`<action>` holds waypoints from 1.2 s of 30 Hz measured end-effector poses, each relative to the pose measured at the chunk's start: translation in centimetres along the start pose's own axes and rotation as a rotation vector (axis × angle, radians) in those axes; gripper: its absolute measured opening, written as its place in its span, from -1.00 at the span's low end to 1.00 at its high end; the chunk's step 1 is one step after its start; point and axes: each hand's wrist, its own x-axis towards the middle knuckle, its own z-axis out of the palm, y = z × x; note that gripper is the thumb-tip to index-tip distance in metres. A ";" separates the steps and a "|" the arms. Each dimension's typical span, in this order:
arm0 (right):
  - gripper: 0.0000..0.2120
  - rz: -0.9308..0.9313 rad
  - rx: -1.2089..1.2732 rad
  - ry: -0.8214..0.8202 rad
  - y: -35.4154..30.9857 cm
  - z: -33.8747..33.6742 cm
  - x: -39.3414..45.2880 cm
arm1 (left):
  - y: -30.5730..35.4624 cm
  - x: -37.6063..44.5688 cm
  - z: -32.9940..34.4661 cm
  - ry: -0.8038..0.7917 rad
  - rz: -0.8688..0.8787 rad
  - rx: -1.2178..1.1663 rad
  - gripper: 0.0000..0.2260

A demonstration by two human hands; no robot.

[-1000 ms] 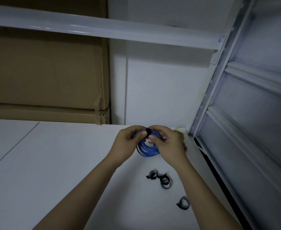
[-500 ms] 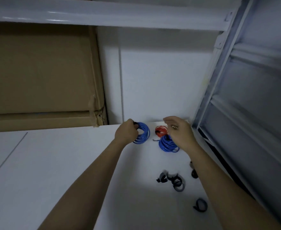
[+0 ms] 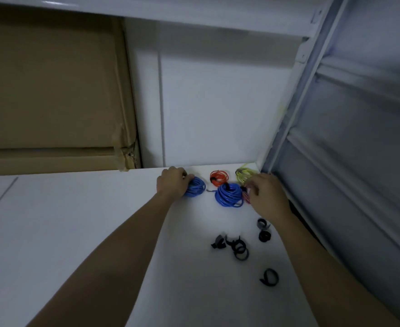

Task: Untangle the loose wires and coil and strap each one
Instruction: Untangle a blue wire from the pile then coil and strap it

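My left hand [image 3: 172, 184] grips a blue wire coil [image 3: 196, 190] resting on the white table [image 3: 81, 232] near its far edge. To its right lie a second, larger blue coil [image 3: 229, 195] with a black strap, a red coil [image 3: 219, 178] and a yellow coil [image 3: 244, 174]. My right hand [image 3: 266, 197] reaches over a pinkish-red coil [image 3: 246, 196] beside the larger blue one, fingers curled at it; whether they hold it is hidden.
Several loose black straps [image 3: 237, 249] lie on the table nearer to me, one apart [image 3: 269, 277]. A cardboard box [image 3: 52, 90] stands at the back left. A white metal shelf frame [image 3: 295, 114] borders the table on the right.
The hands came apart: the left carried the strapped blue coil to the table's far edge. The right moved right towards the pinkish coil. The view tilted, showing more coils.
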 end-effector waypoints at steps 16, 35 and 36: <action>-0.69 -0.683 0.109 -0.141 -29.6 11.3 -4.0 | -21.1 -22.7 -18.2 0.380 -0.362 0.479 -0.68; -0.74 -0.956 0.082 -0.210 -75.3 26.1 -20.0 | -59.5 -44.4 -38.2 0.344 -0.646 0.376 -0.61; -0.76 -0.979 0.103 -0.168 -76.6 26.4 -19.9 | -60.9 -44.0 -38.6 0.331 -0.637 0.374 -0.60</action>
